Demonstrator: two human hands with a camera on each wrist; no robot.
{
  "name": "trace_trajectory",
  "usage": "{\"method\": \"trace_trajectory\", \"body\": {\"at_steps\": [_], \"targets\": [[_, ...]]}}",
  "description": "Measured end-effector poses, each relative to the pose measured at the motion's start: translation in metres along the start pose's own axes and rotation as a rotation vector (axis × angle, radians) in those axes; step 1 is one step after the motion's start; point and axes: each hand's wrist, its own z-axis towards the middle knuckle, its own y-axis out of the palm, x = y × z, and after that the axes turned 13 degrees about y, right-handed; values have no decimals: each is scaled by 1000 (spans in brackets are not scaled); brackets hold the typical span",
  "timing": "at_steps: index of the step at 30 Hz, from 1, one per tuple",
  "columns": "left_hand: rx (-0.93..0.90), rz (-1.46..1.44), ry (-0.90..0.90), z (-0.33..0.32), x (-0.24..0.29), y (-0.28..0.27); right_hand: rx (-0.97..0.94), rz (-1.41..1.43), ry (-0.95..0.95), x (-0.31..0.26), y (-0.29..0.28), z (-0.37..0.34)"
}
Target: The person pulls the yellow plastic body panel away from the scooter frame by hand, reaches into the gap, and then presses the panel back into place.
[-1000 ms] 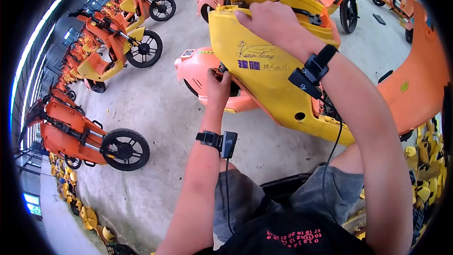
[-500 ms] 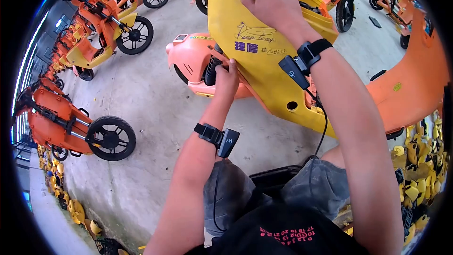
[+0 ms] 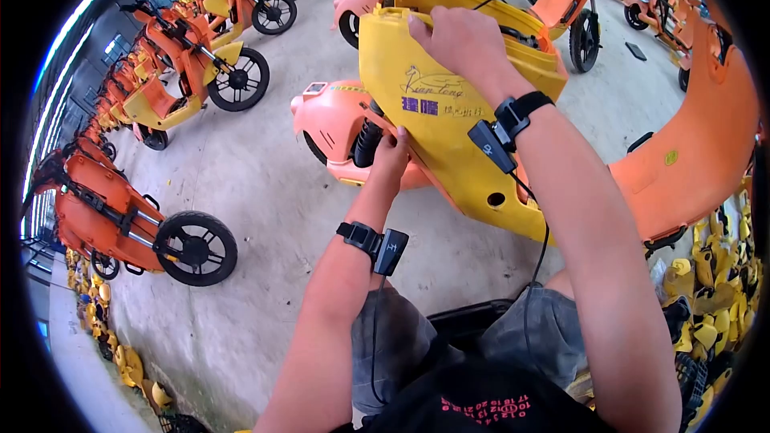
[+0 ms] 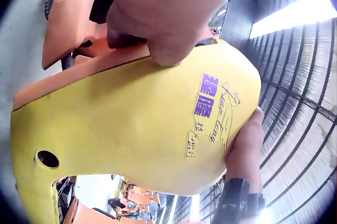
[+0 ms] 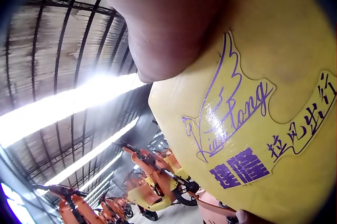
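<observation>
A yellow scooter side panel (image 3: pixel 457 152) with a horse-like logo and purple lettering fills the middle of the head view. My right hand (image 3: pixel 465 38) grips its upper rim, thumb on the outer face and fingers over the edge. Lower down, my left hand (image 3: pixel 391 159) holds the panel's rear edge, where an orange strip (image 4: pixel 89 74) runs along it. The left thumb presses the yellow face in the left wrist view; the other fingers are partly hidden behind the edge. Beside that hand show a black shock absorber (image 3: pixel 367 140) and a pink-orange rear fender (image 3: pixel 327 119).
Orange scooters (image 3: pixel 172 72) stand in rows at the left and back. One front wheel (image 3: pixel 196 248) is close at the left. An orange body part (image 3: pixel 682 152) curves up at the right. Yellow scrap pieces (image 3: pixel 710 289) lie heaped at the right edge.
My left hand has moved from beside the shock absorber slightly right and down onto the panel's edge, so more of the shock absorber shows. My right hand stays on the upper rim.
</observation>
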Motion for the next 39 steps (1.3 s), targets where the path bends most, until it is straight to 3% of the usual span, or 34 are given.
{"method": "trace_trajectory", "body": {"at_steps": [9, 17, 21, 23, 25, 26, 28, 29, 33, 36, 39], "targets": [[-270, -595, 116, 12, -31, -8, 55, 13, 2, 0, -1, -3], [-166, -699, 214, 7, -39, 7, 46, 45, 18, 2, -1, -3], [-182, -695, 197, 6, -37, 9, 86, 99, 19, 4, 2, -2], [-168, -783, 247, 6, -37, 9, 89, 139, -1, 5, 1, -5], [-271, -638, 353, 25, -60, 1, 69, 183, -13, 5, 1, -6], [-300, -646, 299, 33, -55, -4, 47, 198, -12, 6, 1, -6], [84, -1052, -277, 36, -50, -6, -19, 168, 79, 8, 11, -2], [-218, -677, 235, 36, -90, -8, -32, 170, 34, 11, 9, -2], [-91, -599, 186, 5, -83, 3, -157, 173, 10, 15, 7, -5], [-72, -407, 92, -14, -80, 18, -162, 139, 86, 65, 4, -31], [30, -314, 112, -8, -59, 17, -149, 91, 76, 80, -4, -32]]}}
